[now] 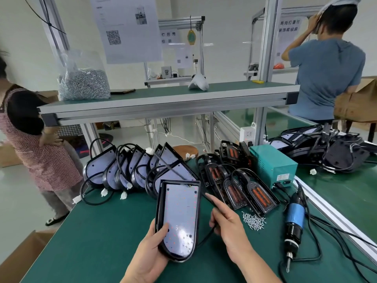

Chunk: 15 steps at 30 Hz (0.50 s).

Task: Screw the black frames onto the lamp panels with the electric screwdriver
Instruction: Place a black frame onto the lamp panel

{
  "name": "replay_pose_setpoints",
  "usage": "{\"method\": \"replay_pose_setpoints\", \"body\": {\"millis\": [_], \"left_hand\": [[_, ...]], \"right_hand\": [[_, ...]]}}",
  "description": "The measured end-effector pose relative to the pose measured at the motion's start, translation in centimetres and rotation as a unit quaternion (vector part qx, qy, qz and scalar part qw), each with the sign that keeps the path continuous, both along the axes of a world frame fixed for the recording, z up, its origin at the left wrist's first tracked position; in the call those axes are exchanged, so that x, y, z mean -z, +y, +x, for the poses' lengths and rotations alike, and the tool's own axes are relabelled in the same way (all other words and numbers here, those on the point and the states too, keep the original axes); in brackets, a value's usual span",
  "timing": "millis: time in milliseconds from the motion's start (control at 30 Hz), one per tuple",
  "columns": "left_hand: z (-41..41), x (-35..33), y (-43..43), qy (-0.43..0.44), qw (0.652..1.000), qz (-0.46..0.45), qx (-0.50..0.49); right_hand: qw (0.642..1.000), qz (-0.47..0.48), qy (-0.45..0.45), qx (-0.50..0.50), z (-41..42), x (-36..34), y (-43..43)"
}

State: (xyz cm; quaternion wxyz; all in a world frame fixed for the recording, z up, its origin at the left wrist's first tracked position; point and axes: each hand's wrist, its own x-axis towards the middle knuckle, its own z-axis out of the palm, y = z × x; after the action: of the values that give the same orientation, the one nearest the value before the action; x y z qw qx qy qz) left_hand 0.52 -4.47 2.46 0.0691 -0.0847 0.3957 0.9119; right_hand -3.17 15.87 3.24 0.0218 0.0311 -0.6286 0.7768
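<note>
Both hands are busy. The left hand point(148, 250) grips the rounded near end of a lamp panel point(179, 211), thumb on its face. The right hand point(228, 225) pinches the panel's thin black cord point(206, 237), index finger stretched out along it.

The panel is tilted up off the green bench mat point(98, 231), near centre. It already seems to sit in a black rim, though I cannot tell if that rim is seated all round.

To do this step well, I would tuck the cord clear and lay the panel flat. Then check that frame and panel holes line up before reaching right for the electric screwdriver point(293, 217).

The panel face is pale, glossy and dotted with small holes, straight at the far end and curved at the near. The black frames point(255, 190), further right, are ribbed plastic with orange inserts. Small bright steel screws point(254, 220) lie loose between frames and screwdriver and would scatter easily.
</note>
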Motion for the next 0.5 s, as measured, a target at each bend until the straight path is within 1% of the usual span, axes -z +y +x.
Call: {"method": "replay_pose_setpoints", "body": {"millis": [100,167,233,333,433,500], "left_hand": [[0.6,0.0,0.9,0.019,0.999,-0.028,0.03],[1.0,0.1,1.6,0.026,0.996,-0.076,0.03],[1.2,0.0,2.2,0.033,0.988,-0.147,0.007],[1.2,-0.4,2.7,0.051,0.966,-0.253,-0.021],[1.4,-1.7,2.8,0.05,0.952,-0.301,-0.026],[1.5,-2.7,3.0,0.039,0.941,-0.335,-0.018]], "right_hand": [[1.0,0.0,-0.008,0.016,0.1,0.4,0.7],[0.999,-0.002,-0.026,0.028,0.3,0.7,1.0],[0.998,0.011,-0.053,0.026,0.3,0.8,1.5],[0.994,0.063,-0.087,0.008,-0.2,0.3,2.6],[0.984,0.138,-0.111,0.007,-0.9,-0.1,3.3],[0.976,0.165,-0.142,0.006,-1.3,-0.2,3.3]]}}
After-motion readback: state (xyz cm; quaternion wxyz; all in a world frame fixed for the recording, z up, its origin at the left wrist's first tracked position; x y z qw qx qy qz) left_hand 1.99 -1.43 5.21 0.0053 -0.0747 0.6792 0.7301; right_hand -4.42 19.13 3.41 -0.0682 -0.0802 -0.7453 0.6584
